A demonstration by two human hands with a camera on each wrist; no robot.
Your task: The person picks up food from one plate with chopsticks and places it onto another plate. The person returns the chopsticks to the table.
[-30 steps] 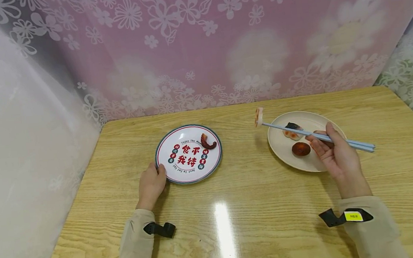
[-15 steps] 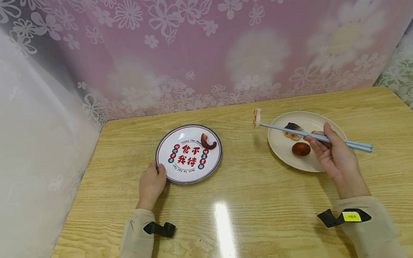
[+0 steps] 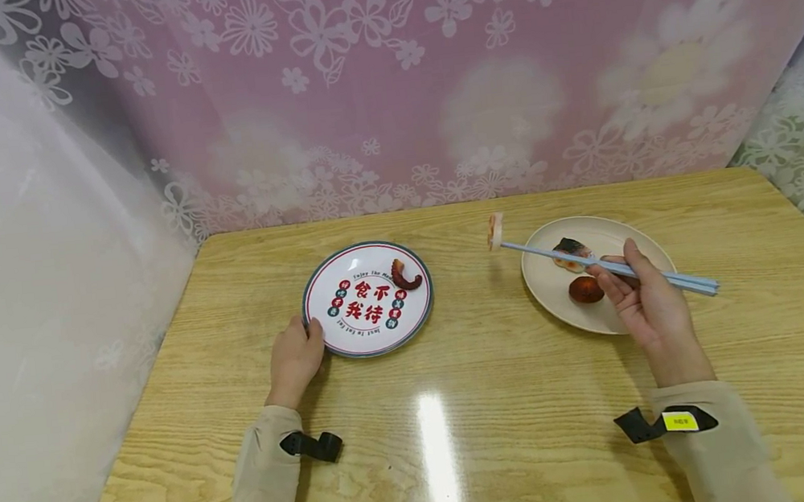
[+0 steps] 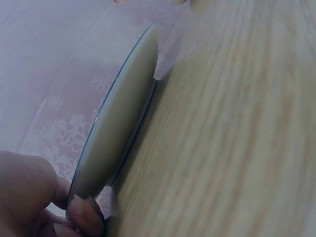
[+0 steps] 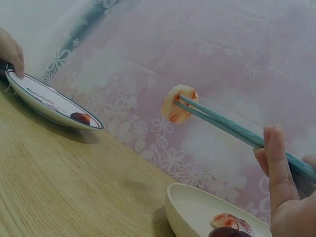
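My right hand (image 3: 655,311) holds light blue chopsticks (image 3: 547,251) over the beige plate (image 3: 548,301). At their tips a pale round slice with orange-brown marks (image 3: 495,231) hangs in the air, left of that plate; the right wrist view shows the slice (image 5: 178,103) too. With thumb and fingers, my left hand (image 3: 294,360) pinches the lower left rim of the white plate (image 3: 333,334), which bears red lettering and a dark red tentacle piece (image 3: 405,276). The left wrist view has the fingers (image 4: 85,216) at the rim of this plate (image 4: 116,118).
On the beige plate lie a dark-and-pale piece (image 3: 573,253) and a brown oval piece (image 3: 585,290); another brown piece is partly hidden by my right hand. A wooden table (image 3: 492,436) carries both plates. Behind it hangs a pink flowered curtain (image 3: 371,84).
My right hand, with the chopsticks and the slice, has moved slightly to the left. My left hand and both plates have stayed in place.
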